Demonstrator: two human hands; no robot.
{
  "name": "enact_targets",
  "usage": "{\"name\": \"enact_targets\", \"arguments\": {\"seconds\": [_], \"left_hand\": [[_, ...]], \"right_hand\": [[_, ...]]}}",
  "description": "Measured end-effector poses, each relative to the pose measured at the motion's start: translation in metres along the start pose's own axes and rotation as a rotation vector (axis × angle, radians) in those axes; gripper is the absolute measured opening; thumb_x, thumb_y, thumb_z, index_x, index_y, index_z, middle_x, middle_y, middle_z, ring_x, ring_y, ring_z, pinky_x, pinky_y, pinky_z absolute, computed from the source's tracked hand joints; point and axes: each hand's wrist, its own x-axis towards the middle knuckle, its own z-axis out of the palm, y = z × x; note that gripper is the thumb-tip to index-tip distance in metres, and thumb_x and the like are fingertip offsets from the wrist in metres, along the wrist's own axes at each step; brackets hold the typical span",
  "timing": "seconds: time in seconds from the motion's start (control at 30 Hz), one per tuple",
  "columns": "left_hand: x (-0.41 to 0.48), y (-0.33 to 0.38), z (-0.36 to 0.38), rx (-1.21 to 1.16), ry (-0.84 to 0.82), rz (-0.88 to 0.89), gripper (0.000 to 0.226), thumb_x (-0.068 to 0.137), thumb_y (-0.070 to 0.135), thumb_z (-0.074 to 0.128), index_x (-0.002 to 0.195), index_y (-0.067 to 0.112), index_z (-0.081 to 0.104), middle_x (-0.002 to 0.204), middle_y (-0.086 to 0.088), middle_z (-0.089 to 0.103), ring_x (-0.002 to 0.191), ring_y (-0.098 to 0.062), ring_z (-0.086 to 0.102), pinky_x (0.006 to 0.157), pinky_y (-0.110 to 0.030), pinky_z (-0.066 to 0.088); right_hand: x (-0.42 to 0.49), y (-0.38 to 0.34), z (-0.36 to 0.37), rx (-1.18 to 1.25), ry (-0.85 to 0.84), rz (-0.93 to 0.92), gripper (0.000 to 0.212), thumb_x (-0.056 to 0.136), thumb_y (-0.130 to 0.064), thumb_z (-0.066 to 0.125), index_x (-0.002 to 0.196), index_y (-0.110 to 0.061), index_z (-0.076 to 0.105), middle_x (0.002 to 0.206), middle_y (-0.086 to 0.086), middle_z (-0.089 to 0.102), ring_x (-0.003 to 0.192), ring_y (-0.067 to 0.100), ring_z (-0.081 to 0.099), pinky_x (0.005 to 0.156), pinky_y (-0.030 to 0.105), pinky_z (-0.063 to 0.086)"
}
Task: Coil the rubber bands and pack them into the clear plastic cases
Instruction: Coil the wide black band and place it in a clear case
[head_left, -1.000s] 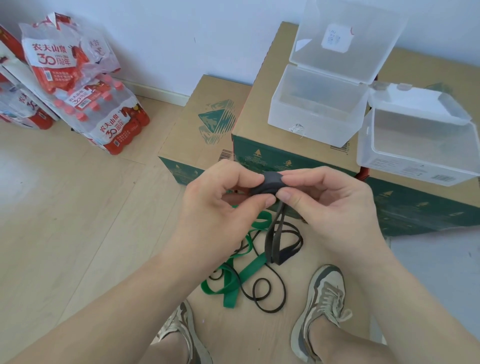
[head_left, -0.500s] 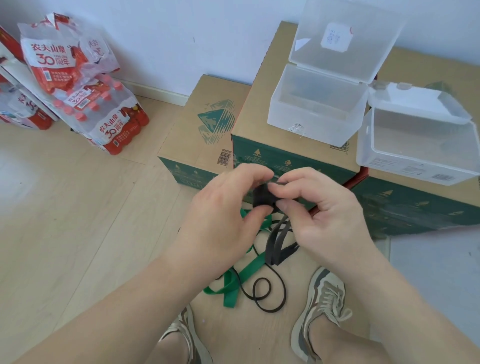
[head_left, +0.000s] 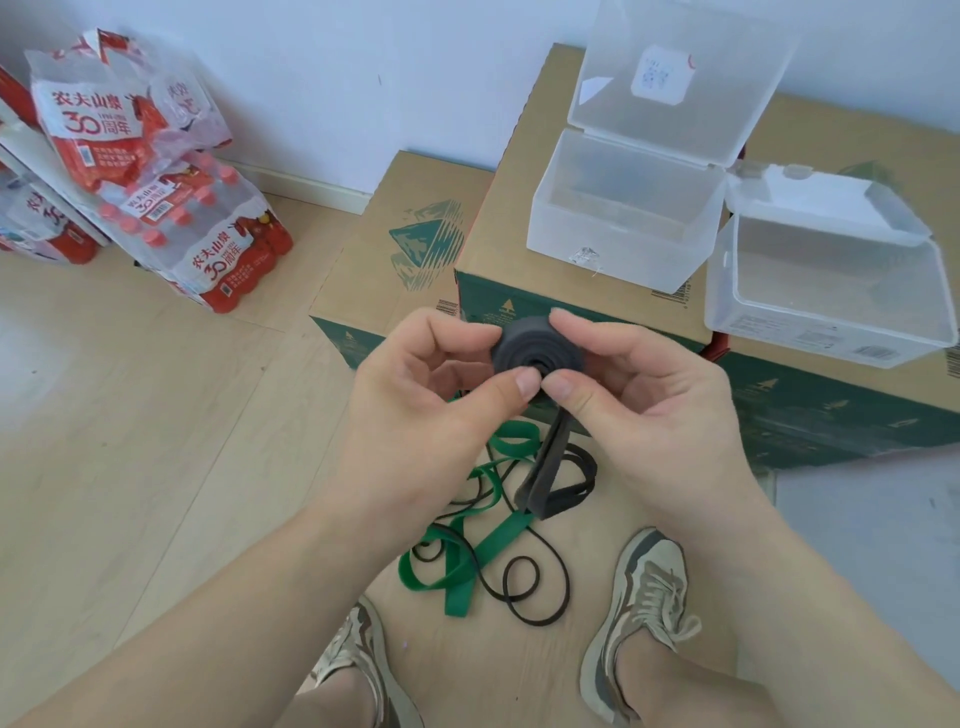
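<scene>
A wide dark grey rubber band (head_left: 530, 348) is partly rolled into a tight coil, its flat spiral face turned toward me. My left hand (head_left: 431, 405) pinches the coil from the left and my right hand (head_left: 639, 410) pinches it from the right, thumbs meeting at its lower edge. The band's loose tail (head_left: 545, 478) hangs down to the floor. Below lie a green band (head_left: 467, 566) and thin black bands (head_left: 524, 587). Two clear plastic cases stand open on the cardboard boxes: one (head_left: 618, 234) behind the coil, the other (head_left: 826, 301) to its right.
Stacked cardboard boxes (head_left: 509, 208) fill the middle and right. Shrink-wrapped packs of red-capped water bottles (head_left: 197, 228) lean at the left wall. My two shoes (head_left: 644, 592) rest on the wooden floor near the bands.
The coil has turned so its spiral face now points at me, and it looks larger. Both hands shifted their pinch around it; the hanging tail has shortened slightly.
</scene>
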Motion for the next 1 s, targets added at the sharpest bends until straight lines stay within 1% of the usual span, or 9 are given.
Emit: {"name": "enact_targets", "arguments": {"seconds": [0.1, 0.2, 0.27, 0.4, 0.53, 0.63, 0.73, 0.87, 1.0], "left_hand": [[0.001, -0.003, 0.0, -0.094, -0.008, -0.076, 0.026, 0.083, -0.004, 0.079, 0.101, 0.003, 0.061, 0.096, -0.009, 0.078, 0.096, -0.033, 0.076, 0.086, -0.053, 0.062], [0.003, -0.008, -0.001, 0.22, -0.041, 0.023, 0.019, 0.086, 0.007, 0.081, 0.096, 0.015, 0.066, 0.1, 0.001, 0.078, 0.097, -0.017, 0.076, 0.088, -0.043, 0.063], [0.003, -0.008, -0.003, 0.402, -0.057, 0.149, 0.028, 0.086, 0.005, 0.08, 0.105, 0.021, 0.068, 0.105, 0.008, 0.074, 0.102, -0.008, 0.072, 0.088, -0.031, 0.062], [0.004, -0.01, -0.007, 0.595, -0.187, 0.331, 0.043, 0.086, -0.004, 0.074, 0.12, 0.022, 0.067, 0.104, 0.017, 0.072, 0.103, -0.005, 0.071, 0.088, -0.025, 0.06], [0.007, -0.007, -0.008, 0.403, -0.142, 0.167, 0.036, 0.087, -0.004, 0.075, 0.107, 0.025, 0.069, 0.098, 0.009, 0.073, 0.097, -0.01, 0.07, 0.083, -0.031, 0.062], [0.009, -0.005, -0.01, 0.247, -0.127, 0.126, 0.027, 0.088, 0.003, 0.076, 0.106, 0.021, 0.068, 0.099, 0.001, 0.075, 0.096, -0.021, 0.072, 0.087, -0.042, 0.062], [0.01, -0.005, -0.011, 0.149, -0.142, 0.098, 0.03, 0.085, 0.007, 0.073, 0.111, 0.022, 0.067, 0.102, -0.001, 0.072, 0.098, -0.025, 0.072, 0.09, -0.045, 0.061], [0.006, -0.008, -0.01, 0.516, -0.187, 0.263, 0.042, 0.086, -0.001, 0.072, 0.117, 0.025, 0.066, 0.104, 0.009, 0.069, 0.104, -0.014, 0.068, 0.088, -0.033, 0.061], [0.006, -0.011, -0.009, 0.738, -0.175, 0.469, 0.04, 0.086, 0.008, 0.075, 0.123, 0.019, 0.067, 0.11, 0.01, 0.071, 0.1, -0.008, 0.069, 0.086, -0.034, 0.06]], "right_hand": [[-0.002, 0.004, 0.0, -0.138, -0.046, -0.069, 0.044, 0.095, 0.01, 0.065, 0.123, -0.023, 0.072, 0.117, -0.003, 0.077, 0.114, 0.016, 0.072, 0.101, 0.031, 0.056], [-0.001, 0.007, -0.004, -0.408, -0.094, -0.182, 0.045, 0.094, 0.015, 0.061, 0.12, -0.019, 0.076, 0.113, -0.005, 0.075, 0.112, 0.01, 0.069, 0.097, 0.022, 0.053], [-0.001, 0.009, -0.006, -0.526, -0.142, -0.239, 0.044, 0.091, 0.02, 0.061, 0.116, -0.012, 0.078, 0.11, 0.0, 0.074, 0.107, 0.01, 0.069, 0.091, 0.015, 0.051], [-0.004, 0.008, -0.009, -0.558, -0.185, -0.205, 0.038, 0.09, 0.014, 0.065, 0.114, -0.013, 0.076, 0.107, -0.005, 0.075, 0.104, 0.011, 0.07, 0.089, 0.022, 0.055], [-0.003, 0.003, -0.011, -0.299, -0.016, 0.01, 0.034, 0.083, 0.001, 0.082, 0.103, -0.023, 0.068, 0.097, -0.007, 0.077, 0.094, 0.014, 0.075, 0.088, 0.032, 0.061], [-0.001, -0.001, -0.01, -0.269, 0.002, 0.003, 0.037, 0.084, -0.001, 0.082, 0.103, -0.032, 0.074, 0.101, -0.007, 0.078, 0.097, 0.019, 0.075, 0.089, 0.041, 0.062], [-0.001, 0.0, -0.007, -0.262, -0.007, -0.05, 0.042, 0.089, 0.004, 0.075, 0.108, -0.034, 0.076, 0.106, -0.004, 0.077, 0.101, 0.02, 0.074, 0.089, 0.036, 0.06], [-0.002, 0.006, -0.009, -0.401, -0.035, -0.171, 0.042, 0.086, 0.015, 0.071, 0.1, -0.023, 0.08, 0.1, -0.003, 0.071, 0.101, 0.016, 0.069, 0.085, 0.022, 0.054], [-0.002, 0.006, -0.01, -0.558, -0.107, -0.243, 0.039, 0.086, 0.02, 0.068, 0.096, -0.015, 0.083, 0.1, 0.0, 0.07, 0.099, 0.011, 0.068, 0.082, 0.016, 0.053]]}}
